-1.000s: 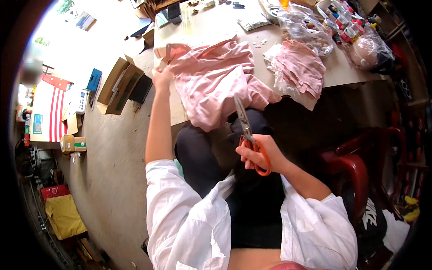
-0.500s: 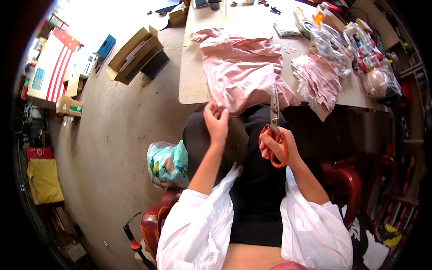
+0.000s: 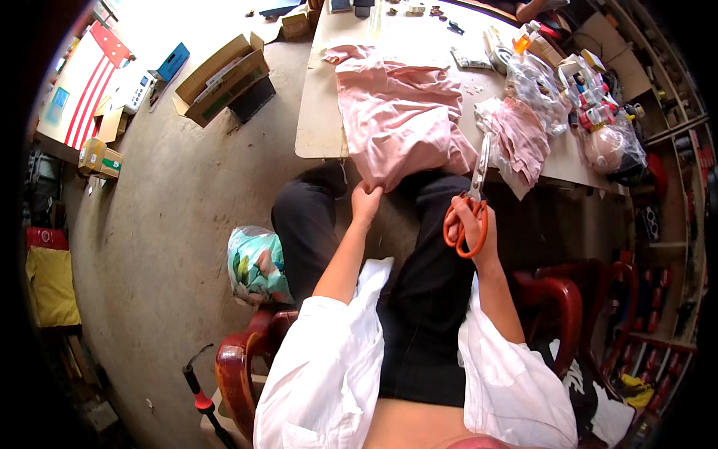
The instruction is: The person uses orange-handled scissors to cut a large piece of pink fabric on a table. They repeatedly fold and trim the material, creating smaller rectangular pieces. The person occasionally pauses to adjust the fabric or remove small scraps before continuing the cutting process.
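Pink fabric (image 3: 396,120) lies rumpled on the worktable (image 3: 313,138), its near end drooping over the front edge. My left hand (image 3: 367,196) pinches that hanging lower edge. To the right, my right hand (image 3: 471,228) grips orange-handled scissors (image 3: 479,172), blades pointing away from me beside the fabric's right side. Right of the scissors, a stack of smaller pink pieces (image 3: 516,135) rests on crinkled clear plastic. My black-clad legs (image 3: 314,232) are below the table edge.
Bagged items and bottles (image 3: 598,120) crowd the table's right end; another person's arm (image 3: 529,11) shows beyond. A cardboard box (image 3: 217,82) stands left of the table. A floral bag (image 3: 258,266) sits by my left leg, a red-black tool (image 3: 202,400) lower left, wooden chairs (image 3: 561,314) around me.
My left hand has come down from the fabric's upper left to its near edge and now pinches it. The scissors moved rightward with my right hand. The whole view has shifted.
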A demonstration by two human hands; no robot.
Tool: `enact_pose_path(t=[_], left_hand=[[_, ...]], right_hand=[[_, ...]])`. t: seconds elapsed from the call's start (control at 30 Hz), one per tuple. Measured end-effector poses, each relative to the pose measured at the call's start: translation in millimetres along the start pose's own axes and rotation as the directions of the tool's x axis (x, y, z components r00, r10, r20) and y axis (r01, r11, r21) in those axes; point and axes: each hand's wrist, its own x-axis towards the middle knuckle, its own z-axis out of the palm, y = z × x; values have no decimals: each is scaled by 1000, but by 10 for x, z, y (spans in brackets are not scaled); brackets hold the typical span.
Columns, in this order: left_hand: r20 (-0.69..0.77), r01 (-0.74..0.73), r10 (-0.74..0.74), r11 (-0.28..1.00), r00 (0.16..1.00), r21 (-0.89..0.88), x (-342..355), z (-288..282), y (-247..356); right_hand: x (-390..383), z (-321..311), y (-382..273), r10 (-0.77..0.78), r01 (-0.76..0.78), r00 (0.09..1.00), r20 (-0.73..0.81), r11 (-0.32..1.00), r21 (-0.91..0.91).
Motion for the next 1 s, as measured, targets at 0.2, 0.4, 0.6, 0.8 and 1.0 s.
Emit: enact_pose_path(t=[0.2, 0.4, 0.6, 0.8, 1.0], left_hand=[[-31, -192, 190, 978, 981, -83, -313, -28, 150], [288, 262, -199, 944, 937, -202, -677, -10, 342], [210, 112, -12, 874, 978, -474, -678, 16, 548], [133, 62, 24, 795, 991, -604, -332, 186, 1183], [432, 474, -231, 617, 872, -628, 12, 375, 2069]], right_hand=[[-80, 34, 278, 38, -18, 977, -211, 995, 95], [-273, 138, 374, -23, 55, 958, -287, 993, 104], [-363, 15, 336, -102, 200, 927, -361, 948, 246], [-431, -147, 233, -109, 285, 813, -572, 931, 227], [-410, -216, 392, -160, 313, 772, -615, 938, 150]])
